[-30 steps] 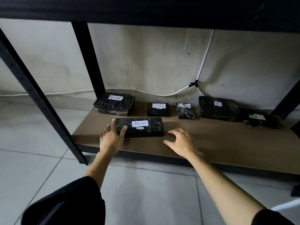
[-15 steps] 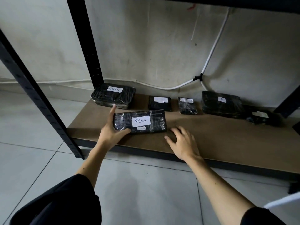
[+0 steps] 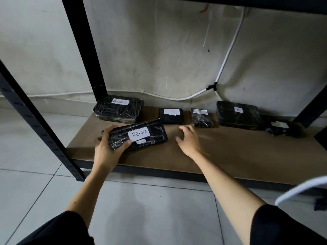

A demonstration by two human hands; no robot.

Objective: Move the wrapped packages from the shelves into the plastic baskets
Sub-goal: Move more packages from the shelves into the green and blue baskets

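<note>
On the shelf, left hand grips "Return" package; right hand open.

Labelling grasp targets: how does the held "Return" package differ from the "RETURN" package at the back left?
The held "Return" package is long and flat; the back-left "RETURN" package is squarer and thicker. The held one is gripped at its left end by the left hand and tilted, while the back-left one lies flat on the shelf board, untouched. Its label is lowercase; the other's is capitals. Both are black, plastic-wrapped, white-labelled.
</note>
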